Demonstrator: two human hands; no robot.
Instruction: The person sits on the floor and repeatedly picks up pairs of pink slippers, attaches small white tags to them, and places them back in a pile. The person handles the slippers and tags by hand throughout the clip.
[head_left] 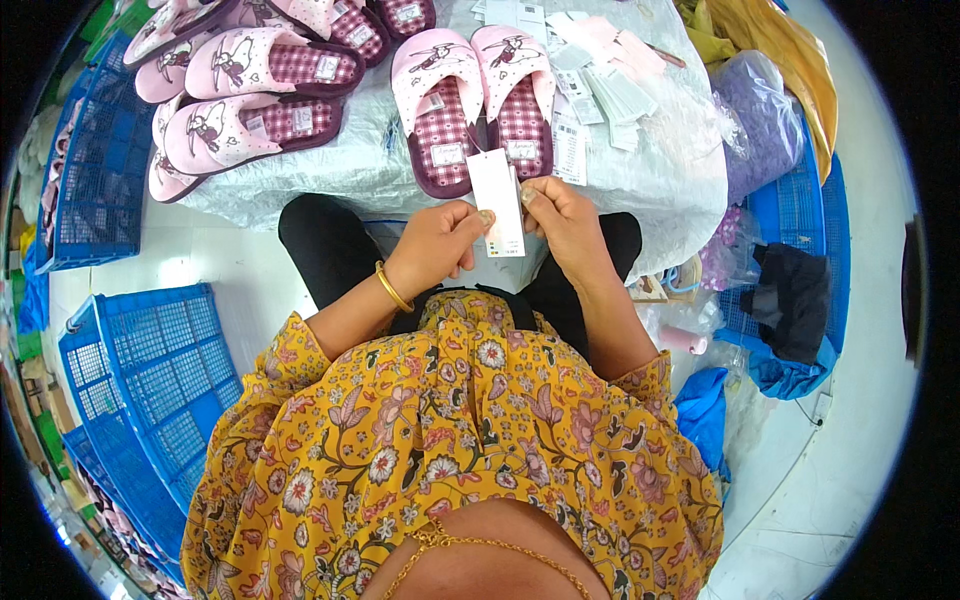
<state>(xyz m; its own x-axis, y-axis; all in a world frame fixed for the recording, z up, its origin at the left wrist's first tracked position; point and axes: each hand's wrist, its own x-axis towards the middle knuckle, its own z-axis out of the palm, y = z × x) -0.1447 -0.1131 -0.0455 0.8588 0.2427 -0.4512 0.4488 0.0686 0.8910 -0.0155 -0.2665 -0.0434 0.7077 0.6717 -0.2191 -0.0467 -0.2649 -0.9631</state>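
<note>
One pair of pink slippers (460,110) is set soles down, side by side, at top centre of the frame, on a table wrapped in clear sheeting (365,165); one white tag (497,210) is hung below the heels. The tag's left edge is pinched between thumb and bent fingers of the left hand (437,243); thumb and forefinger of the right hand (565,220) are closed together at its right edge, though whether the tag is caught between them cannot be told. A dark cord (473,138) is seen running from tag to pair, so joining is judged begun and perhaps finished; its fastening is hidden. On the slipper stack (250,130), upper left, no hanging tag is made out, and loose tags (618,95) are spread at upper right, so more work is judged to be left. Edges: the heels are placed near the table's front edge, with the tag held beyond it, over the lap. Room: a bare strip is found between stack and pair; the right side is crowded by tags. Floor at lower left is taken up by a blue crate (155,375).
</note>
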